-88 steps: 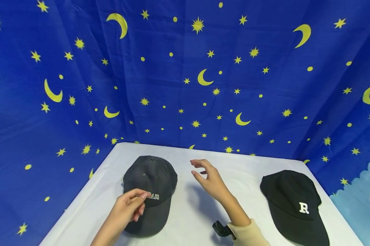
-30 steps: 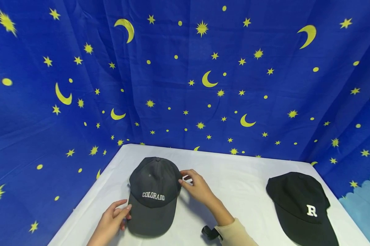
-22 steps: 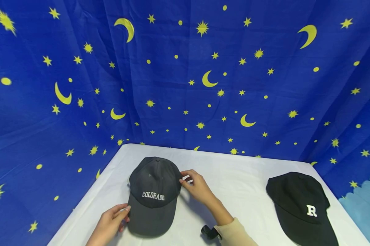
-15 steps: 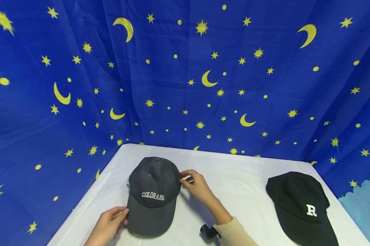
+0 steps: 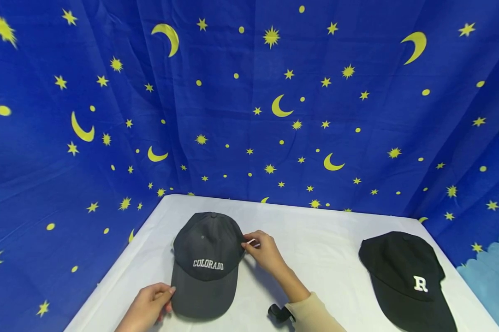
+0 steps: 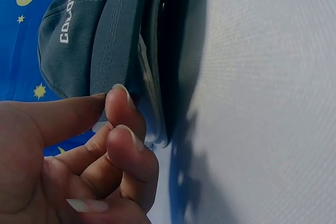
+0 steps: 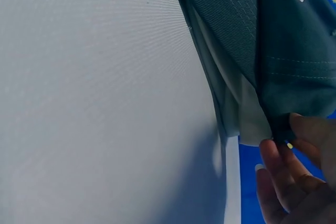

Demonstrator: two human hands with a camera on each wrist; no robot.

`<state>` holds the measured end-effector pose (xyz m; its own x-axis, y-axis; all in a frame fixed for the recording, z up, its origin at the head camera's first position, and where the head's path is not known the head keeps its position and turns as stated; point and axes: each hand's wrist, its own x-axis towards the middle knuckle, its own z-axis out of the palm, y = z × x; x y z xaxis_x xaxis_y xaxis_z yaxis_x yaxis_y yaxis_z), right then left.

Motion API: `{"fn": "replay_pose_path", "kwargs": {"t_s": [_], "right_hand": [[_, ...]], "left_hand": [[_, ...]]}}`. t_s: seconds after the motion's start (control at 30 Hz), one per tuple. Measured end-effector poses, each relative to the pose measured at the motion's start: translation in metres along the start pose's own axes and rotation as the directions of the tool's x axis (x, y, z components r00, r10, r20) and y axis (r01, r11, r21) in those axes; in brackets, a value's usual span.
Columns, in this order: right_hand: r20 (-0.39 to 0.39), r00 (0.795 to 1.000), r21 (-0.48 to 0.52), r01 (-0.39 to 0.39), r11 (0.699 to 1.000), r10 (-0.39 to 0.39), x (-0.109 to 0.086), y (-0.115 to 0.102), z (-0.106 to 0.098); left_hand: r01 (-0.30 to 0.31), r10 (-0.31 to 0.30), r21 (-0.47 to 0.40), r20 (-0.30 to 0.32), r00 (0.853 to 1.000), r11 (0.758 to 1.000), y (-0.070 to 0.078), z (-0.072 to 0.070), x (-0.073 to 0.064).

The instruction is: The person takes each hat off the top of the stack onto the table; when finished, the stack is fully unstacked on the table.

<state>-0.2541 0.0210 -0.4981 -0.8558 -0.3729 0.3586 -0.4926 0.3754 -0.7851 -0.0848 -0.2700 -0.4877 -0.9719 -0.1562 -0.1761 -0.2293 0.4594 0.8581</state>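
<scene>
A dark grey baseball cap [image 5: 210,242] with white COLORADO lettering lies brim toward me on the left of the table. My left hand [image 5: 145,304] pinches the left edge of its brim [image 6: 118,45] between thumb and index finger. Opposite, my right hand [image 5: 267,252] pinches the lower edge of the crown on the cap's right side. In the right wrist view the thumb and fingers of this hand [image 7: 299,166] meet at that dark cloth edge. Below the brim, both wrist views show a pale layer [image 7: 252,116] and another dark edge.
A black cap [image 5: 395,272] with a white R lies at the right of the white-covered table [image 5: 307,240]. Blue cloth [image 5: 233,115] with yellow moons and stars hangs behind and at the sides. A black strap-like device [image 5: 279,313] sits by the right sleeve [image 5: 313,313].
My left hand has moved from over the cap's front to its brim edge, then slid slightly down along it. The right hand has come to the crown's right side and taken hold.
</scene>
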Motion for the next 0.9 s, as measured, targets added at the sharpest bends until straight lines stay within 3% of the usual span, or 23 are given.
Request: {"fn": "replay_pose_path", "kwargs": {"t_s": [0.2, 0.4, 0.63, 0.9], "right_hand": [[-0.037, 0.999, -0.009, 0.031, 0.999, -0.032, 0.0014, 0.0012, 0.0003], [-0.073, 0.995, -0.036, 0.062, 0.997, -0.065, 0.0024, 0.0011, 0.0007], [-0.101, 0.994, -0.086, 0.042, 0.995, -0.050, 0.0030, -0.0023, 0.0022], [-0.145, 0.985, -0.095, 0.076, 0.993, -0.089, 0.0065, -0.0066, 0.0047]], "left_hand": [[0.022, -0.022, -0.007, -0.007, 1.000, 1.000, 0.0021, 0.0033, 0.0006], [0.001, -0.001, -0.012, 0.002, 1.000, 1.000, 0.0023, 0.0028, 0.0005], [0.004, -0.004, -0.013, -0.004, 1.000, 1.000, 0.0026, 0.0028, 0.0015], [-0.041, 0.041, -0.039, 0.014, 0.999, 0.998, 0.0009, 0.0026, 0.0005]]}}
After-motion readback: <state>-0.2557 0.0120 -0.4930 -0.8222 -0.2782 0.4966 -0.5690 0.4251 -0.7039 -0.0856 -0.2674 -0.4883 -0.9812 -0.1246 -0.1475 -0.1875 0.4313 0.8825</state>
